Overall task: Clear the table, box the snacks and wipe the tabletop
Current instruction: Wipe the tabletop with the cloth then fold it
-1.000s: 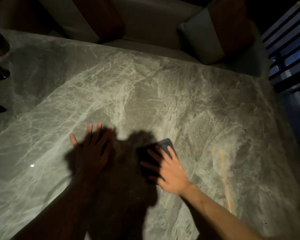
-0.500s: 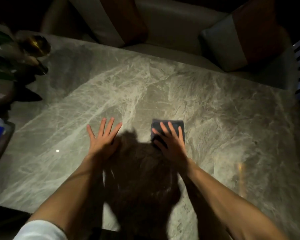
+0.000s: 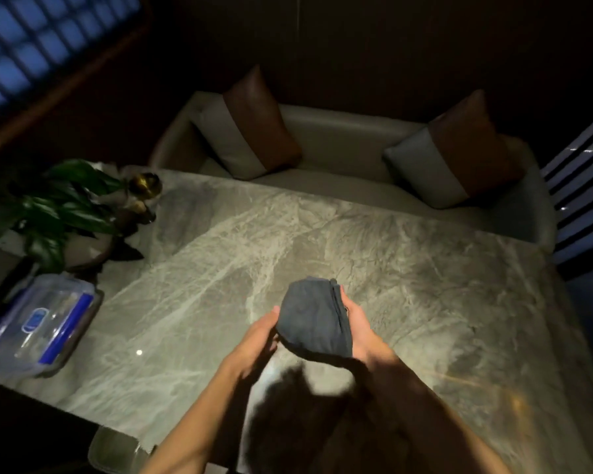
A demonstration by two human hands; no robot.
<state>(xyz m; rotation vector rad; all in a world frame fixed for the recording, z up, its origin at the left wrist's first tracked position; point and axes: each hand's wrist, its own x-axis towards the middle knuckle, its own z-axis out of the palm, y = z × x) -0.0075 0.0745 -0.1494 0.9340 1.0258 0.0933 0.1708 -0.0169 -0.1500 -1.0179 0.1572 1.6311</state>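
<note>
A: Cloth position?

B: Dark grey folded cloth (image 3: pixel 314 318) is off the surface (image 3: pixel 408 268), held above its near-middle. Both hands on it. Left hand (image 3: pixel 257 340) cups the left side from below; right hand (image 3: pixel 358 328) closes along the folded right edge, fingers wrapped behind. A shadow sits on the marble just beneath.

A: How will it handle?

B: Soft and light, by the look of it. It droops at the lower corner, so it will likely unfold if held by one edge only. Best taken along the stacked fold, where the right hand has it, or pressed flat under a palm for wiping. Stone looks polished; the cloth should slide easily.

A: Room to move?

B: Plenty. Middle and right of the surface show nothing on them. The clear lidded snack box (image 3: pixel 38 323) sits at the near-left corner, with a potted plant (image 3: pixel 59 213) and a brass ornament (image 3: pixel 144 186) at the far-left corner. Sofa (image 3: pixel 339 145) runs along the far edge. Wide strokes risk nudging the left-hand items; right edge falls off into dark.
</note>
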